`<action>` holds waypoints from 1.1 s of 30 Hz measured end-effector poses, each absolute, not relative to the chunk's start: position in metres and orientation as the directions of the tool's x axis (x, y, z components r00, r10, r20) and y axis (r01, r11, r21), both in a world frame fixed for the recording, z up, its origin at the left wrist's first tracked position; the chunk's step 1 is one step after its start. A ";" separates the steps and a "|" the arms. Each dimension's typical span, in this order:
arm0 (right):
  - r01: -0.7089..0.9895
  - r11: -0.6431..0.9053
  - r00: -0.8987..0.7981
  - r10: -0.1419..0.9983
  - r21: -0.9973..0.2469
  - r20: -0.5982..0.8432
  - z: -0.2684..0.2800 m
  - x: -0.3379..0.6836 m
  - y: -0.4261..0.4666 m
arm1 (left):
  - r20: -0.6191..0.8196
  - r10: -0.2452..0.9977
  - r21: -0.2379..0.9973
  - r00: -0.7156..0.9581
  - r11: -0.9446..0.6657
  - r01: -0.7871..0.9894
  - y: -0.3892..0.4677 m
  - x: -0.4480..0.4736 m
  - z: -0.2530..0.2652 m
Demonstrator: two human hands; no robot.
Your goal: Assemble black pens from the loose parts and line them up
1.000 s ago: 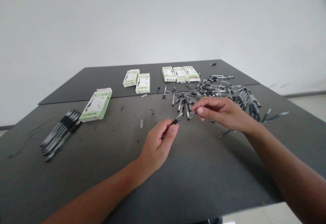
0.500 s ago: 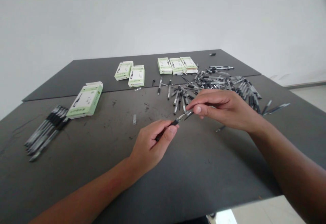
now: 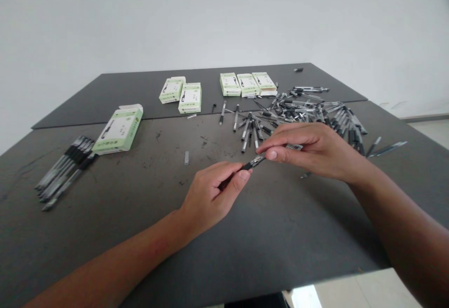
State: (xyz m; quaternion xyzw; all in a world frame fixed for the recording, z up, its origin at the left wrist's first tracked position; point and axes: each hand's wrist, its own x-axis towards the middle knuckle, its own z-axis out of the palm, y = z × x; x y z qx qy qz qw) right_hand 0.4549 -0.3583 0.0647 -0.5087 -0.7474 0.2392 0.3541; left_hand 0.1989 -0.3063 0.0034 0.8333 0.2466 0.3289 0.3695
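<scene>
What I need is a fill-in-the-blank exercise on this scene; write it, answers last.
The left hand holds a pen by its ____-coloured grip.
The loose heap of pens lies nearer the ____ hand.
On the table, the green-and-white boxes number ____.
The neat row of pens lies on the person's ____ side.

Missing words: black; right; six; left.

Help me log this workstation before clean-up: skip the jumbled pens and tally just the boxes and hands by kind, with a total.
Green-and-white boxes: 6
Left hand and right hand: 2
Total: 8
</scene>
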 end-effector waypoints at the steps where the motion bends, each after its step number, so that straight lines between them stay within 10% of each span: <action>1: 0.594 0.361 -0.233 0.932 -0.719 0.276 0.064 0.454 -0.359 | 0.366 0.651 0.776 0.665 -0.608 0.168 -0.306 0.199 0.003; 26: 0.614 0.361 -0.202 0.931 -0.702 0.302 0.051 0.438 -0.356 | 0.375 0.651 0.739 0.660 -0.640 0.211 -0.303 0.200 -0.003; 33: 0.401 0.310 0.018 0.938 -0.862 0.346 0.031 0.453 -0.356 | 0.332 0.738 0.854 0.587 -0.499 0.145 -0.307 0.200 0.000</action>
